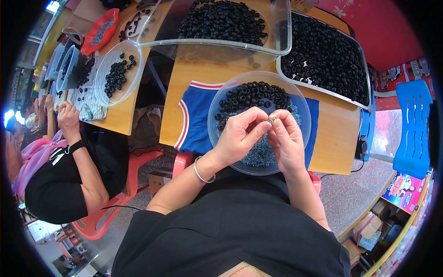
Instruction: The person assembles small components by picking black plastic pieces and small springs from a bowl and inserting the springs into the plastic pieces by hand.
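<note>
My left hand and my right hand meet above a round clear plastic basin. Between their pinched fingertips is a small silvery metal spring, partly hidden by the fingers. In the basin, black ring-shaped plastic parts lie toward the far side. A heap of small greyish springs fills the near side, below my hands. Under the basin a blue cloth with red and white trim is spread on the wooden table.
A large clear bin and a white-rimmed tray, both full of black parts, stand beyond the basin. On the left a co-worker sits by another clear basin. A red dish holds springs. A blue chair is at right.
</note>
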{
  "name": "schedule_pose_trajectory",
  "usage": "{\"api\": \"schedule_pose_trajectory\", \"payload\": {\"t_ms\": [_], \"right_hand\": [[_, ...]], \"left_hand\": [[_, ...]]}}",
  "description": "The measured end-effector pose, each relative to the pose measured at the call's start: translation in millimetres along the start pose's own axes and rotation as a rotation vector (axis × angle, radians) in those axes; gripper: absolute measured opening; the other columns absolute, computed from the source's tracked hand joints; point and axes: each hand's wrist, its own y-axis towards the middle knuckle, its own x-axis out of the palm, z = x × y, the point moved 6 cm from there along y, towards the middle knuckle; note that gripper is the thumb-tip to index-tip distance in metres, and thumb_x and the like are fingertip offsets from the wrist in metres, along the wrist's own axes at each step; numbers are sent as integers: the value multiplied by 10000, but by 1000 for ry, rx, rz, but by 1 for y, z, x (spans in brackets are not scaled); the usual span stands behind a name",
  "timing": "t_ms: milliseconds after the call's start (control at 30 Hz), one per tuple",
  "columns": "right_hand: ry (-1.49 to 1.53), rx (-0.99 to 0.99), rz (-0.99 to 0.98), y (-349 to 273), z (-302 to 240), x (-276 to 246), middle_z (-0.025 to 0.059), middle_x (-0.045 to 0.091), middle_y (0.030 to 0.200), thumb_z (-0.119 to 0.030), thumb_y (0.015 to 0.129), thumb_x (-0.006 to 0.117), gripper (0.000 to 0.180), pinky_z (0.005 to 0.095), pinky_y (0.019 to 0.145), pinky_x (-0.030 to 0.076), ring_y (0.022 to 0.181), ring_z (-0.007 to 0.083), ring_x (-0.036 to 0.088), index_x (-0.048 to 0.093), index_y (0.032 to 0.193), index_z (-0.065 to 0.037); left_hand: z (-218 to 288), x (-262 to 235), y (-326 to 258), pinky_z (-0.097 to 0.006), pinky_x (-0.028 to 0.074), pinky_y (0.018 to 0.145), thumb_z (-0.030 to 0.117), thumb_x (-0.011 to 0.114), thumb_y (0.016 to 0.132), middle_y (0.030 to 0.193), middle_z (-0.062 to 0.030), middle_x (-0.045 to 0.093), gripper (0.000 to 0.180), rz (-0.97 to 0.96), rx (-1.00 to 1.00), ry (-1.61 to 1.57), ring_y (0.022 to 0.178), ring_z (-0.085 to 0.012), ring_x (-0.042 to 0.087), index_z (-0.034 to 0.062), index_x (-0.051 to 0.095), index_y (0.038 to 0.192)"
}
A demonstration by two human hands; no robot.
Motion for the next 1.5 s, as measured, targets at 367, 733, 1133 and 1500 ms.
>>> {"api": "schedule_pose_trajectory", "payload": {"t_ms": [367,733,1133,1500], "right_hand": [[-135,-50,47,2,3,-5,-46,537,847,-125,951,561,86,154,567,341,650,-3,420,549,1001,-56],[-861,-457,-214,5,-48,12,39,632,880,-4,758,722,131,214,580,449,693,83,564,695,883,-29],[-580,-45,-62,11,-30,-7,2,620,779,-49,841,682,87,190,631,459,694,48,566,605,849,-10],[-199,-81,-184,8,-31,-6,16,616,860,-27,844,679,106,196,692,494,774,66,600,583,886,-18]], "left_hand": [[3,-1,-1,-204,463,579,29,613,899,780,-34,582,72,52,99,175,655,-64,569,-11,553,894],[14,-4,-1,-295,478,599,45,624,861,757,-111,598,99,-70,59,227,656,-197,613,-5,540,877],[17,0,3,-290,464,578,82,644,859,703,-99,581,133,-89,111,277,625,-211,584,-2,545,830],[17,5,3,-330,430,528,274,643,891,655,-105,549,295,-109,99,303,570,-238,558,23,528,788]]}}
